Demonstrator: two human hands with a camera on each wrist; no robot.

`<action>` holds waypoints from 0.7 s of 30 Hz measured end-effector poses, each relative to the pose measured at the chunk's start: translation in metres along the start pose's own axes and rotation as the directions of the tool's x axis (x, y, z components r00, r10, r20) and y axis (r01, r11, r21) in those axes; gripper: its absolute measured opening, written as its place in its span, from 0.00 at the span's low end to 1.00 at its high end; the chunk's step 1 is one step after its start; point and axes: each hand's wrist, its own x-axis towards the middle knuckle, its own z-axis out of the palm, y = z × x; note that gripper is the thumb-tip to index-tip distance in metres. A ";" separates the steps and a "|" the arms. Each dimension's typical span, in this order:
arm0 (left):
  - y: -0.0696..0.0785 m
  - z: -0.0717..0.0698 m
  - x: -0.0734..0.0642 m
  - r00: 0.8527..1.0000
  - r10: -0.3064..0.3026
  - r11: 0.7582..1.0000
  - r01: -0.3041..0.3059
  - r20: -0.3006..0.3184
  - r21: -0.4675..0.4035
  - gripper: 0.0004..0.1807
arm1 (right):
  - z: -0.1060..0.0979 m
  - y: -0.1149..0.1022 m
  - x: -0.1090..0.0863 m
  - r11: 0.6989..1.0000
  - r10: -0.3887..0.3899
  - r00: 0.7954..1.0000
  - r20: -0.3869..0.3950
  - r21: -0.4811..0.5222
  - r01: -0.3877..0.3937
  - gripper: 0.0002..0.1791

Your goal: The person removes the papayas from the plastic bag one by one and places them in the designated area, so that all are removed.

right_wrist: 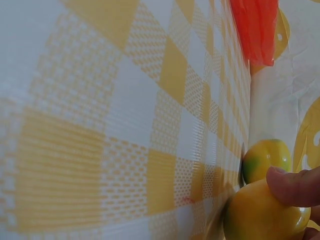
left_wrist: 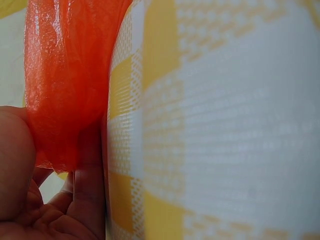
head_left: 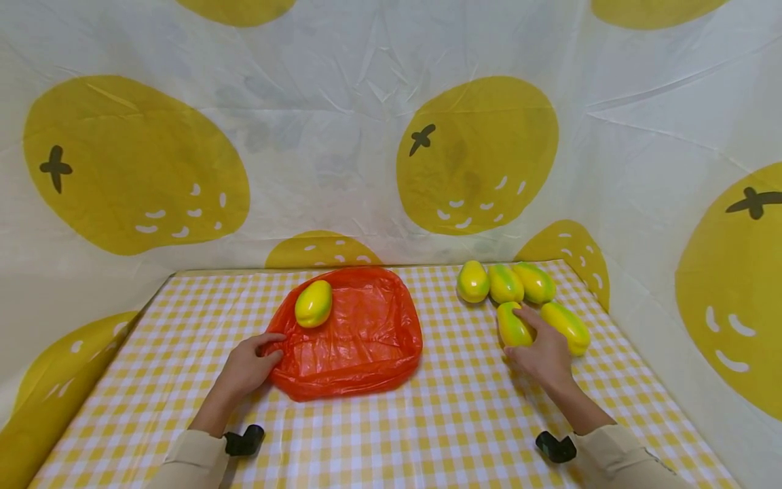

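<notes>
A red plastic bag (head_left: 351, 384) lies spread open on the table, its rim standing up around a yellow-green papaya (head_left: 313, 303) at its back left. My left hand (head_left: 249, 365) pinches the bag's left edge; in the left wrist view the red film (left_wrist: 67, 85) passes between thumb and fingers. On the right, my right hand (head_left: 545, 353) grips another papaya (head_left: 512, 324) from its near right side. The right wrist view has the thumb (right_wrist: 292, 187) pressed on that fruit's skin, with the other fingers mostly hidden behind it.
Three papayas (head_left: 506, 283) stand in a row behind the gripped one, and a longer papaya (head_left: 568, 329) lies just right of it, beside the hand. A yellow checked cloth (head_left: 452, 421) covers the table. Fruit-printed curtains (head_left: 342, 170) hang at the back and sides.
</notes>
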 end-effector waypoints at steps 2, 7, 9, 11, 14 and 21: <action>0.000 0.000 0.000 1.000 0.004 1.000 -0.004 -0.001 0.001 0.22 | 0.000 0.001 0.000 1.000 -0.001 1.000 -0.005 0.003 0.001 0.43; 0.000 -0.001 0.000 1.000 0.012 1.000 -0.012 -0.004 0.009 0.22 | 0.000 0.004 0.000 1.000 -0.012 0.999 -0.032 -0.005 0.011 0.42; 0.000 -0.001 0.000 1.000 0.016 1.000 -0.016 -0.005 0.013 0.22 | 0.000 0.004 0.000 1.000 -0.010 0.999 -0.035 -0.009 0.010 0.42; 0.000 -0.001 0.000 1.000 0.019 1.000 -0.019 -0.005 0.013 0.22 | 0.000 0.003 0.000 1.000 0.000 1.000 -0.028 -0.008 0.000 0.42; 0.000 -0.001 0.000 1.000 0.013 1.000 -0.013 -0.003 0.010 0.22 | -0.001 0.003 0.000 1.000 0.010 1.000 -0.017 -0.011 -0.011 0.42; 0.000 0.000 0.001 1.000 0.000 1.000 0.000 -0.002 0.003 0.22 | 0.001 0.005 0.001 1.000 0.004 1.000 -0.028 -0.016 -0.005 0.42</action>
